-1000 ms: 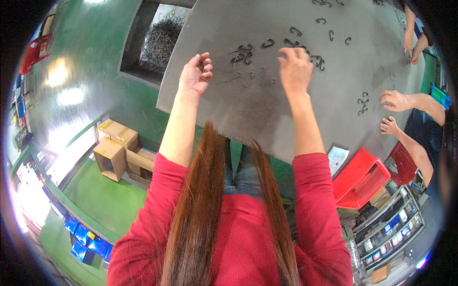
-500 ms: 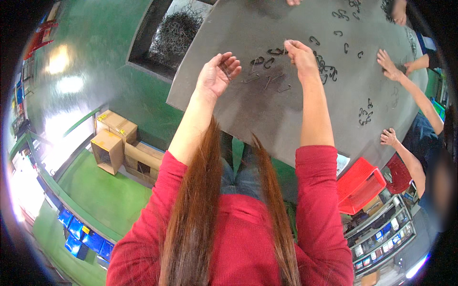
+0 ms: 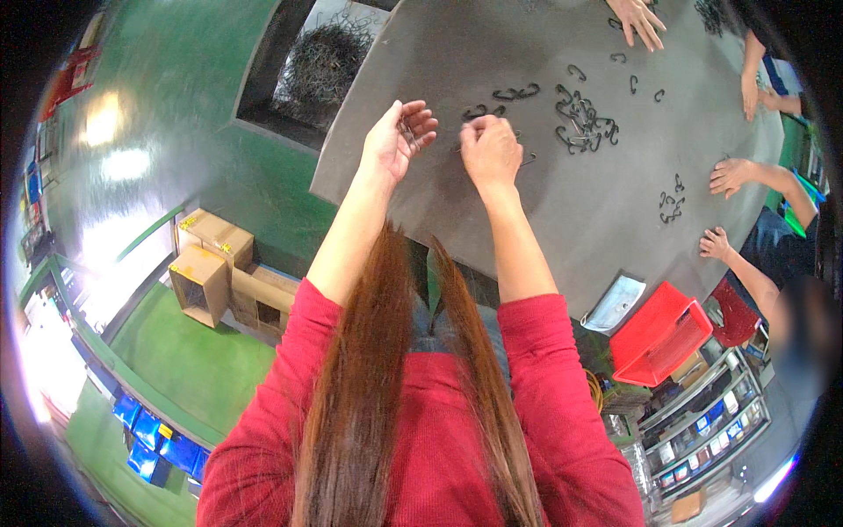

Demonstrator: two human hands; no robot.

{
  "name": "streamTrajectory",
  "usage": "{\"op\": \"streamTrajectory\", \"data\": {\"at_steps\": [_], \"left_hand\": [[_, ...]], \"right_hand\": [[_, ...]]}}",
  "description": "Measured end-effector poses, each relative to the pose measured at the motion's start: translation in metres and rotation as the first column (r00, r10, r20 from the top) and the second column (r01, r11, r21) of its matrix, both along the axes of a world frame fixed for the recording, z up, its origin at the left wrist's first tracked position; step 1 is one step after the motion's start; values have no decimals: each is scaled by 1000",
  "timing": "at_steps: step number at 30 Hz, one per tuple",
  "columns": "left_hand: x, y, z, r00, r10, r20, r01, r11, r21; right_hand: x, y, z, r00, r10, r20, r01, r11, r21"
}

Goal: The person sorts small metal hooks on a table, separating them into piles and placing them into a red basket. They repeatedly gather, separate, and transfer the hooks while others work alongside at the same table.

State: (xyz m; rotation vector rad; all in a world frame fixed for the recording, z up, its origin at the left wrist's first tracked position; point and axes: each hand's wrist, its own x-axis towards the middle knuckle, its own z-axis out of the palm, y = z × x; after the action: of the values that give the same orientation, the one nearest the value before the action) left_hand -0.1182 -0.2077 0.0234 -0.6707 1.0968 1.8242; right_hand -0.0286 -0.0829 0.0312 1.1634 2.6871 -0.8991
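Note:
My left hand (image 3: pixel 399 140) is raised over the table's near left part, palm turned up and fingers loosely curled but apart. Dark marks show at its fingers; whether they are thin wire or dirt I cannot make out. My right hand (image 3: pixel 492 149) is beside it, back upward, fingers bent down and closed over several small metal hooks. What its fingertips pinch is hidden. Black hooks (image 3: pixel 477 111) show just past its knuckles, and more black hooks (image 3: pixel 516 92) lie farther off. To its right is a loose heap of black S-shaped hooks (image 3: pixel 581 123).
The grey table (image 3: pixel 632 167) also carries a small hook cluster (image 3: pixel 673 209). A tangled wire pile (image 3: pixel 325 66) fills a bin at far left. Co-workers' hands (image 3: pixel 733 176) rest along the right edge; another hand (image 3: pixel 637 19) reaches in at the top. A red basket (image 3: pixel 659 334) stands at right.
My right hand has moved left and nearer, from beside the black heap to the hooks by my left hand. The left hand stays nearly still. A co-worker's hand reaches farther in at the top.

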Motion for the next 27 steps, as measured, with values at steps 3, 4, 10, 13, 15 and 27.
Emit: {"op": "streamTrajectory", "data": {"at_steps": [3,4,10,13,15,27], "left_hand": [[13,3,0,999,-22,50,18,996,91],[15,2,1,997,-32,73,22,992,126],[16,6,0,995,-79,55,72,991,115],[20,12,2,995,-99,26,95,989,112],[25,17,2,993,-115,28,110,985,133],[71,91,16,977,-206,47,192,960,205]], "right_hand": [[5,-1,24,991,66,-119,-104,928,-357],[8,9,25,980,30,-195,-76,970,-232],[46,126,10,978,-176,-110,201,938,283],[50,150,1,993,-112,40,83,891,446],[48,163,0,997,-45,67,15,921,389],[75,180,70,950,-312,-23,236,764,-601]]}}
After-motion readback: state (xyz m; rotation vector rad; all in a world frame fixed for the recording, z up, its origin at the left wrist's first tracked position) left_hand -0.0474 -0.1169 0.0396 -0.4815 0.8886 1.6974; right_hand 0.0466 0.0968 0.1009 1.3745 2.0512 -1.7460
